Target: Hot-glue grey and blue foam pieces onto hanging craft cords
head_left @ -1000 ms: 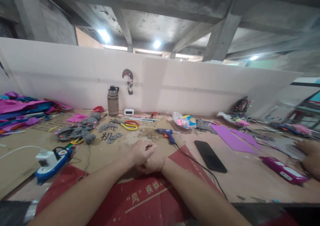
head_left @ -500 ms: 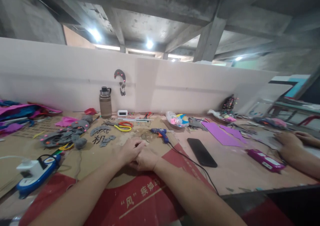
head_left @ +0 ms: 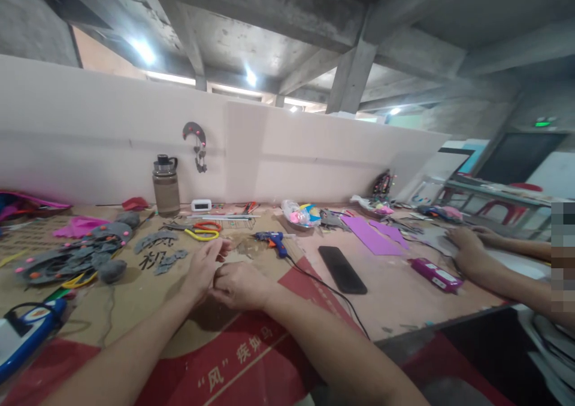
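My left hand [head_left: 203, 271] is raised a little over the cardboard, its fingers loosely stretched and slightly bent, holding nothing that I can see. Against its palm side rests my right hand [head_left: 240, 285], fingers curled in; whatever they close on, if anything, is hidden. Beyond the hands lies a blue hot glue gun [head_left: 271, 240] with its black cord trailing right. Yellow-and-red-handled scissors [head_left: 202, 232] are just past my left fingertips. Grey felt pieces [head_left: 171, 262] lie to the left, beside a grey felt garland with pink and orange balls [head_left: 90, 244].
A black phone [head_left: 342, 270], purple sheets [head_left: 372, 235] and a magenta device [head_left: 435, 274] lie to the right. Another person's hands [head_left: 471, 250] rest at the far right. A bottle [head_left: 166, 187] stands before the white partition [head_left: 278, 136]. A blue power strip [head_left: 40, 328] is at left.
My view has turned right, so things sit further left. My hands, clasped together before, have loosened; the left fingers have lifted away from the right hand.
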A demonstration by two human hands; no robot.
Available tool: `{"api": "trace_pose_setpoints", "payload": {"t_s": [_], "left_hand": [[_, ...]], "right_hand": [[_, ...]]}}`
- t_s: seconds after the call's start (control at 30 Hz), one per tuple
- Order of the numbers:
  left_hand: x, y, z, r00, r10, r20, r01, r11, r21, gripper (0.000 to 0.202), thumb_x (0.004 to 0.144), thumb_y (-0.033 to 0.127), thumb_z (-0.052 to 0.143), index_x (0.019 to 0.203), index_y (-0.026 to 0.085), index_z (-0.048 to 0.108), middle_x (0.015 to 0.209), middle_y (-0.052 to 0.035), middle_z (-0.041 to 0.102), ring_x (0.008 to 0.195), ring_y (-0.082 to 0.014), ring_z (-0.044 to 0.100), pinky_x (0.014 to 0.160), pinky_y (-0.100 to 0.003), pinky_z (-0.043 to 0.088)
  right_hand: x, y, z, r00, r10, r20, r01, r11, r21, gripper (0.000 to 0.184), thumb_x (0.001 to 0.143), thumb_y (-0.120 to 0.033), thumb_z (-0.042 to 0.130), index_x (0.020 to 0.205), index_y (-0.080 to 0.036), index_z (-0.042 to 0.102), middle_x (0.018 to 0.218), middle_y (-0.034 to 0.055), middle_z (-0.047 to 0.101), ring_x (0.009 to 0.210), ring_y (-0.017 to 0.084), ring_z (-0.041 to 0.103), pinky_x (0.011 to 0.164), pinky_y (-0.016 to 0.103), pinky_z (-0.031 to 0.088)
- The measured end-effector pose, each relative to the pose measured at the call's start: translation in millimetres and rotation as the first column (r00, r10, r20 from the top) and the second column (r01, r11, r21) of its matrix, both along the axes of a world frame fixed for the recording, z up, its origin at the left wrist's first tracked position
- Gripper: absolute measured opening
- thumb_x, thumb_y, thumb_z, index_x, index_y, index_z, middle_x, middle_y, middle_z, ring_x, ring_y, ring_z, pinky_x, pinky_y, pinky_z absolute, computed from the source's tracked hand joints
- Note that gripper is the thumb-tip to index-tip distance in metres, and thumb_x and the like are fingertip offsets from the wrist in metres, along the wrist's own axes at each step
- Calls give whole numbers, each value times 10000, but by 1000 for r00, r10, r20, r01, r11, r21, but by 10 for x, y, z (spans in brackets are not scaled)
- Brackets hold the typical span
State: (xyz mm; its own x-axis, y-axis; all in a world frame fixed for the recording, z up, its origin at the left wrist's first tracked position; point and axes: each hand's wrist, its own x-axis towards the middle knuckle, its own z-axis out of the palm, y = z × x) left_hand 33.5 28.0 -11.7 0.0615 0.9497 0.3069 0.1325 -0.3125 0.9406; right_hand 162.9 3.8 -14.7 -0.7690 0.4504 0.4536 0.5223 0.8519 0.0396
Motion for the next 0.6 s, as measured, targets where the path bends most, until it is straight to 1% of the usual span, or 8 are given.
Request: {"api": "trace_pose_setpoints", "payload": {"t_s": [0.07,0.17,0.23,0.3,0.33,0.4,0.47,0.6], "left_hand": [[-29,27,-12,998,15,53,-14,1000,-20,443,818,516,411,912,147,637,866,-67,658,781,-198,584,700,-299,459],[-42,29,-25,990,7,-138,3,997,74,378,833,473,419,815,159,629,769,-40,629,754,-191,562,696,-292,430],[-22,-1,-36,945,8,-328,38,990,136,354,857,433,397,768,176,624,662,-10,583,669,-173,529,648,-282,401],[11,-43,-52,893,-16,-450,104,980,170,348,879,401,372,766,191,626,632,3,571,633,-159,517,626,-271,382],[29,-64,-63,872,-41,-487,149,971,186,339,885,385,369,772,195,627,656,1,589,651,-155,531,635,-266,382],[59,-98,-86,827,-78,-557,244,942,229,321,889,350,376,764,193,626,719,-11,627,700,-151,556,663,-257,386],[82,-121,-110,767,-105,-633,343,901,266,309,886,323,387,754,188,632,738,-26,641,702,-146,563,667,-252,386],[108,-147,-130,663,-141,-735,510,804,306,314,877,305,408,702,185,639,672,-37,622,631,-130,543,632,-240,380]], "right_hand": [[45,10,125,997,13,-80,-16,1000,-27,295,883,-333,461,730,-167,650,808,48,668,751,129,576,689,231,414],[194,87,337,980,2,-201,-23,995,-101,185,875,-271,485,906,-187,647,960,39,659,874,120,571,786,222,410],[359,194,466,966,-116,-231,72,979,-189,168,868,-251,493,903,-192,646,888,26,659,795,110,573,748,220,416],[580,348,570,927,-284,-243,209,933,-294,148,846,-240,521,893,-174,644,844,25,660,730,104,568,704,216,417],[711,437,610,885,-391,-252,302,895,-328,135,833,-219,532,874,-171,651,845,22,662,733,99,569,705,208,414],[1005,624,664,743,-606,-282,502,785,-364,128,816,-207,545,856,-172,662,882,25,667,802,104,575,754,206,407],[1324,793,686,624,-725,-291,614,686,-391,168,818,-179,520,895,-145,665,912,63,667,842,135,580,771,236,409],[1890,979,649,312,-912,-265,775,406,-484,204,826,-167,513,949,-82,652,946,137,654,917,194,587,801,290,421]]}}
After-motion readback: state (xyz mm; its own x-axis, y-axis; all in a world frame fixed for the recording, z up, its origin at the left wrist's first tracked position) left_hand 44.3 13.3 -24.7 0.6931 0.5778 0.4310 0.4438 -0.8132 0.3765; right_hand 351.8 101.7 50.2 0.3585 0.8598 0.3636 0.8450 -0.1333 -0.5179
